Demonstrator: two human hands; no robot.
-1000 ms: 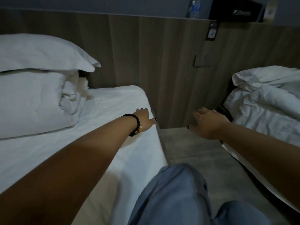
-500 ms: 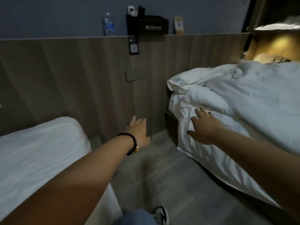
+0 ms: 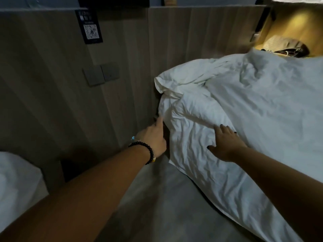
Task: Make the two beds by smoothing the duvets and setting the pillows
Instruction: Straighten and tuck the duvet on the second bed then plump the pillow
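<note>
Both hands now across from the smooth bed — right hand [image 3: 225, 145] flat, fingers spread, on the rumpled white duvet [image 3: 244, 109]; left hand [image 3: 153, 135] straight-fingered, empty, at its corner — smoothing starts.

Above the left hand [image 3: 153, 137] the wall card's [image 3: 89, 26] print is blurred beyond reading, its fingertips vanish in shadow behind the duvet [image 3: 244, 110] edge, and the other bed [image 3: 15, 182], lower left, is cut off by the frame.

The duvet [image 3: 253, 109] was seen as matt, creased white cloth; the wall panelling [image 3: 52, 84] as matt wood grain; the bracelet [image 3: 145, 151] as glossy black beads.
</note>
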